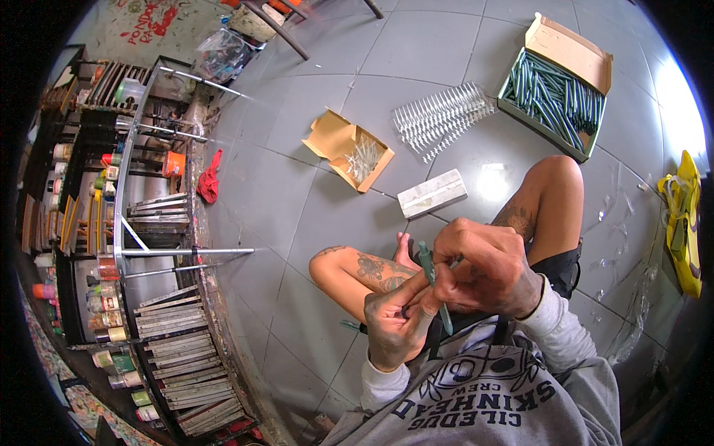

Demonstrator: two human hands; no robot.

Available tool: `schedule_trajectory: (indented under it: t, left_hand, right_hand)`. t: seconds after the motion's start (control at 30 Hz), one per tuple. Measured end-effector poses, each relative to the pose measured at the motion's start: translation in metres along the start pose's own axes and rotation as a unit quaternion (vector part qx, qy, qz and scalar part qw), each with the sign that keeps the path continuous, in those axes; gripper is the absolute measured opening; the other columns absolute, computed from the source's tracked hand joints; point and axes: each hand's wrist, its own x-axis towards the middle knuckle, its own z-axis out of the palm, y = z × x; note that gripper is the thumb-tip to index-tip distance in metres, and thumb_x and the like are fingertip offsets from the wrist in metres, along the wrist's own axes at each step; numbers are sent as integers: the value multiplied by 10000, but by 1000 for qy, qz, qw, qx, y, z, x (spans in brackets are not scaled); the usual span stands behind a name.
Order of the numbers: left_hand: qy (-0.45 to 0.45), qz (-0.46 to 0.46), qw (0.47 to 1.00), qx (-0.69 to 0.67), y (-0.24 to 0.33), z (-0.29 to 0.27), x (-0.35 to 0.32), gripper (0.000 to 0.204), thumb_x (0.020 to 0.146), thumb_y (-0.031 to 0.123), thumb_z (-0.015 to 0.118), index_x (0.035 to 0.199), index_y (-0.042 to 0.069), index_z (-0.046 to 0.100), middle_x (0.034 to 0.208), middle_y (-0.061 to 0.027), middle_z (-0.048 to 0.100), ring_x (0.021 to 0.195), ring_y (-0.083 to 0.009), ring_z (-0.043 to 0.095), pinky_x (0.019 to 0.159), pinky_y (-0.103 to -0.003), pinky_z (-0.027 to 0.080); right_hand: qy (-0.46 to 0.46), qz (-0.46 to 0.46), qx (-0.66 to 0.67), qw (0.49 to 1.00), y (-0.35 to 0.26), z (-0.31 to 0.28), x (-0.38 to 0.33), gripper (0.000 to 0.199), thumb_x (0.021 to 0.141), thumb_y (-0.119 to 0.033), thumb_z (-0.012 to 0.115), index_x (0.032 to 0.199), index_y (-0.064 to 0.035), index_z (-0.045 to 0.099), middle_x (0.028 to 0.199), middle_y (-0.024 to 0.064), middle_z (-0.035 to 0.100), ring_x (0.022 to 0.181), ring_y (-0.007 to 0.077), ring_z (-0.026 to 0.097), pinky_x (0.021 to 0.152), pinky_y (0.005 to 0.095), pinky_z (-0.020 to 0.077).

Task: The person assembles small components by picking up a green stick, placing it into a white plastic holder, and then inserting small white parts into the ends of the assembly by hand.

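In front of my lap a green pen [445,318] stands nearly upright between my two hands. My left hand [398,325] is closed, its thumb and fingers pinching the pen from the left. My right hand [487,269] is curled closed, with its fingertips on the pen's upper part; the fingers' far side is hidden. Another green pen-like piece [349,325] shows beside my left wrist. On the floor ahead lie a white block [433,194], a small brown carton [331,139] with thin clear plastic pieces, and rows of clear plastic parts [444,115].
A larger open carton [571,46] full of green pens is at the far right. Yellow packaging [680,223] and clear plastic scraps [636,316] lie to the right. At left, a metal frame [128,178] stands before shelves of paint jars [111,334]; a red cloth [210,178] lies nearby.
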Motion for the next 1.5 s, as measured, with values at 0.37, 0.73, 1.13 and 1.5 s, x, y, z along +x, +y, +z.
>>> schedule_trajectory:
  t: [0.37,0.73,1.13,1.5]
  left_hand:
    - [-33,-37,997,-67,4,0,0,308,925,153,743,1164,-42,727,682,16,683,822,-105,636,1254,-574,-3]
    - [-54,-34,995,-80,7,-2,1,306,917,187,751,1110,-50,735,662,10,680,746,-87,626,1254,-557,-62]
    - [0,-10,999,-52,9,-3,1,392,889,166,800,1172,-86,696,828,-56,718,742,-98,643,853,-346,348]
    - [2,-22,998,-61,20,1,-1,349,907,96,756,1176,-112,680,700,-20,708,732,-55,637,1264,-577,66]
  right_hand:
    - [-39,1,39,998,0,-9,4,273,710,-36,785,908,-46,597,799,48,574,681,229,616,605,336,510]
    - [-47,-3,54,997,-1,-10,6,269,702,-24,772,906,-39,598,791,66,559,684,241,619,612,336,513]
    - [1,36,45,998,-10,-9,6,214,781,23,726,952,-35,612,871,78,638,738,232,683,661,321,556]
    - [10,-32,-24,999,-9,-9,4,293,733,-16,789,961,-31,606,870,73,627,695,236,663,608,332,549]
